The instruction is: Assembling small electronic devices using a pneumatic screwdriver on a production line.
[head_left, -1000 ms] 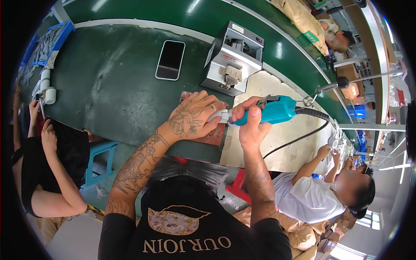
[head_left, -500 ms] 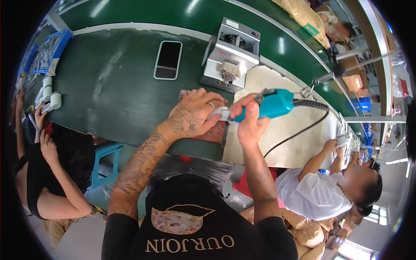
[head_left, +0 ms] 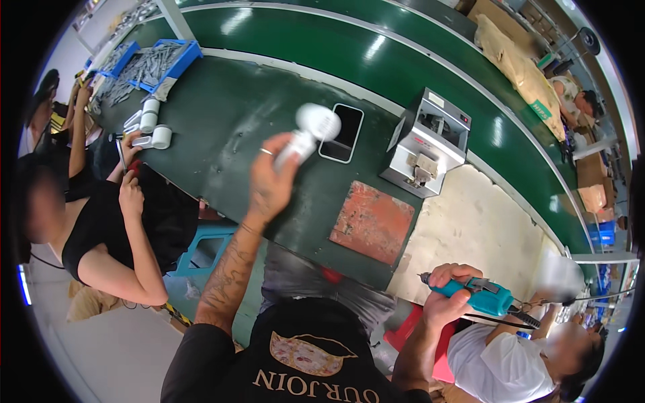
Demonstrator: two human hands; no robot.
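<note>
Raised over the left part of the dark green table, my left hand (head_left: 271, 180) is closed on a white handheld device (head_left: 318, 123) with a round head and a short handle. Motion blurs the device, so its exact kind is unclear; its head partly overlaps a phone (head_left: 349, 129) lying behind it. At the lower right, my right hand (head_left: 445, 301) grips a teal electric screwdriver (head_left: 489, 296), its tip pointing left, with a black cable at its rear. Between my hands lies a worn reddish pad (head_left: 373, 221), with nothing on it.
A grey metal box-shaped machine (head_left: 410, 161) stands behind the pad. Beige sheeting (head_left: 477, 221) covers the table's right part. White devices (head_left: 161, 137) and blue trays (head_left: 180, 66) of grey parts sit far left. People work on both sides; a green conveyor (head_left: 302, 40) runs behind.
My left hand has lifted the white device off the reddish pad and carried it left. My right hand has drawn the screwdriver away to the lower right. The view has shifted too.
</note>
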